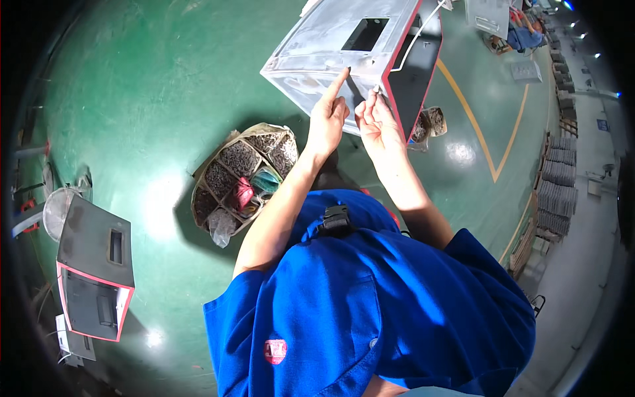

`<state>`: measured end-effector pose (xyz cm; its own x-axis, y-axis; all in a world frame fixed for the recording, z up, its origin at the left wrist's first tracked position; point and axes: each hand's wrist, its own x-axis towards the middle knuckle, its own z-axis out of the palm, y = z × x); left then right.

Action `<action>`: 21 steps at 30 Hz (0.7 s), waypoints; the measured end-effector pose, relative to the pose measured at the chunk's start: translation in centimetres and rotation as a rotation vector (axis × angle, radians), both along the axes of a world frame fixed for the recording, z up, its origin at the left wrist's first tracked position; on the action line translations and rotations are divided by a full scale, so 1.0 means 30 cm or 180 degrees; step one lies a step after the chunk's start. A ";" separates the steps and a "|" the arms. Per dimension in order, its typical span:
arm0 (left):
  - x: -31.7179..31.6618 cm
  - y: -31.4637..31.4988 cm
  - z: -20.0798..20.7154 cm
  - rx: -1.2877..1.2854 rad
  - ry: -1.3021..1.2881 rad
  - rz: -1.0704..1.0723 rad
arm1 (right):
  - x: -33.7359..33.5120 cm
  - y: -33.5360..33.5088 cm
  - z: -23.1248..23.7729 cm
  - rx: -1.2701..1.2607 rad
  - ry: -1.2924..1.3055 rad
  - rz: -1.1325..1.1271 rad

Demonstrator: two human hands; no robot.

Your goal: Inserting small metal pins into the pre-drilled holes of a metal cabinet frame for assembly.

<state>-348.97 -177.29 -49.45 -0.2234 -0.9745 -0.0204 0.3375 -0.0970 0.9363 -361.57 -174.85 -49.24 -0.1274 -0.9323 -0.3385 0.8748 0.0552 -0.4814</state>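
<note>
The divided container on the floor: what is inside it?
The divided container holds small pieces, a red bag, a green bag and, at its rim, a clear bag. What lies beneath is hidden; the left forearm covers part of the edge.

No wording legible. Round red badge [275,351] with pale mark on front of blue shirt [423,324]; mark too small to make out surely. Small blue sign [602,124] at far right, pale marks on it, too small and blurred to read.
</note>
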 end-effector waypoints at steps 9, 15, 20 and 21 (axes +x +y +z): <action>0.075 0.025 -0.061 -0.0344 -0.0660 0.0222 | 0.078 0.005 -0.107 -0.0593 0.0283 -0.0001; 0.073 0.033 -0.133 0.0122 -0.0074 0.0110 | 0.116 0.019 -0.085 0.0464 0.0849 -0.0395; 0.005 0.056 -0.132 0.0174 -0.0179 0.0366 | -0.117 0.151 -0.192 0.0528 0.1222 -0.0332; -0.015 0.056 -0.121 0.0253 -0.0267 0.0363 | -0.197 0.190 -0.237 0.0625 0.1287 -0.0457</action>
<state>-349.42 -175.63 -53.08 -0.1058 -0.9880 -0.1125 0.2715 -0.1375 0.9526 -367.48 -169.14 -56.36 -0.4083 -0.8189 -0.4033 0.6248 0.0713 -0.7775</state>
